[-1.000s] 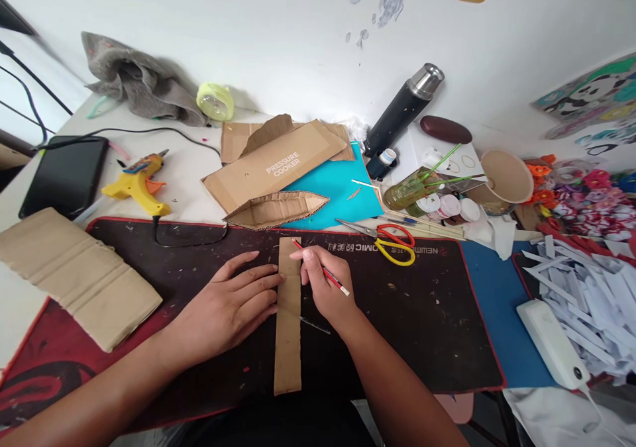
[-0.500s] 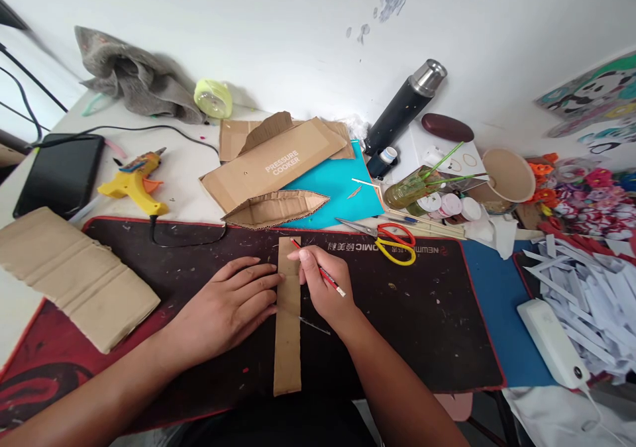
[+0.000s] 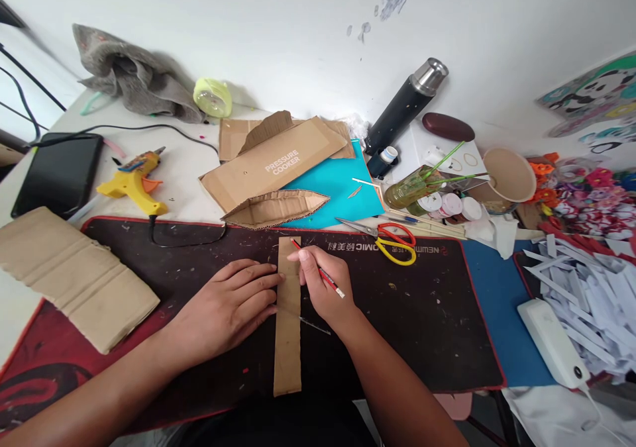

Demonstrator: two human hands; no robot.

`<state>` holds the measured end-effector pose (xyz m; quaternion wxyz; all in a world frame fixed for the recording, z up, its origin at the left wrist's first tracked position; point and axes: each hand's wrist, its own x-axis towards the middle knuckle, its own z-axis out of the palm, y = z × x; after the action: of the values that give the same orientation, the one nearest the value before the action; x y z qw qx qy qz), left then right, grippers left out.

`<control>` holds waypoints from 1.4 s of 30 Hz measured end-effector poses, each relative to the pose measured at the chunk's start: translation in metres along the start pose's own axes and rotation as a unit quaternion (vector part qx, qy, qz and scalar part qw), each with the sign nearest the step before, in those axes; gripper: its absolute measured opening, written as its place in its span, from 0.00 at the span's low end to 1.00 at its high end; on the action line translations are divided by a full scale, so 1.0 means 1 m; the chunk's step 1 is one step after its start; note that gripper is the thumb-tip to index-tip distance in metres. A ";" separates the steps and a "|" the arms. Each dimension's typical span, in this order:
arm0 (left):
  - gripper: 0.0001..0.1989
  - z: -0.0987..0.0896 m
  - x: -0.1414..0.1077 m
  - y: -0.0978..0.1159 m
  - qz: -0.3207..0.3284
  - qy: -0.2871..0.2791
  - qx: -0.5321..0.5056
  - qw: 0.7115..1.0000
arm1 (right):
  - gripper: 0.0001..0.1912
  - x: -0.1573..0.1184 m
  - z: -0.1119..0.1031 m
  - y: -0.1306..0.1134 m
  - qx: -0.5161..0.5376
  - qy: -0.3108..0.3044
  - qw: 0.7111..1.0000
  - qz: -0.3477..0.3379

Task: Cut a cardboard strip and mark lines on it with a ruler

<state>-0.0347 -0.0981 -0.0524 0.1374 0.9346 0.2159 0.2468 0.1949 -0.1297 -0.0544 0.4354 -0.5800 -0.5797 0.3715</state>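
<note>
A narrow cardboard strip [image 3: 287, 354] lies lengthwise on the dark desk mat [image 3: 397, 328]. My left hand [image 3: 233, 301] rests flat beside it, fingers stretched out, their tips touching its left edge. Gripped in my right hand [image 3: 325, 281] is a red and black pencil [image 3: 330, 283], its point at the strip's upper end. Beyond the strip's far end sits a boat-shaped cardboard piece [image 3: 278, 208] with raised sides. Scissors [image 3: 397, 242] with red and yellow handles lie to the right of my right hand.
At left are a folded cardboard piece [image 3: 74, 275], a yellow glue gun [image 3: 134, 185] with its cord, and a black tablet-like slab [image 3: 57, 175]. Behind lie printed cardboard [image 3: 278, 162] and a blue sheet [image 3: 342, 175]. A black flask [image 3: 402, 109], jars [image 3: 450, 206] and paper strips [image 3: 576, 308] stand right.
</note>
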 end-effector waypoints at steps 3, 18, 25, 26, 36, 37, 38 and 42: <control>0.03 0.000 0.000 0.000 -0.006 0.001 -0.010 1.000 | 0.23 0.000 0.000 -0.001 -0.003 0.001 1.000 0.001; 0.04 0.000 0.000 0.001 -0.007 0.005 -0.004 1.000 | 0.23 0.001 0.000 -0.002 -0.009 0.000 1.000 0.001; 0.04 0.000 0.000 0.000 -0.008 -0.002 -0.007 1.000 | 0.22 0.000 0.000 -0.002 -0.005 -0.003 1.000 0.002; 0.04 0.000 0.000 0.000 -0.007 -0.003 -0.007 1.000 | 0.22 0.000 0.000 -0.001 -0.006 -0.003 1.000 0.001; 0.06 -0.002 0.002 0.001 0.004 -0.002 0.008 1.000 | 0.23 -0.001 0.000 -0.001 0.066 0.042 0.997 0.002; 0.06 -0.002 0.002 0.001 0.003 -0.002 0.006 1.000 | 0.23 -0.001 0.000 -0.001 0.068 0.044 0.997 0.003; 0.06 -0.002 0.002 0.001 0.002 -0.001 0.005 1.000 | 0.23 -0.001 0.000 -0.001 0.067 0.041 0.997 0.003; 0.05 -0.002 0.002 0.001 -0.001 0.003 0.001 1.000 | 0.21 -0.001 0.000 -0.001 0.054 0.011 0.998 0.003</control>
<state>-0.0341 -0.0979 -0.0496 0.1360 0.9339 0.2173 0.2492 0.1950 -0.1312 -0.0537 0.4715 -0.5614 -0.5522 0.3970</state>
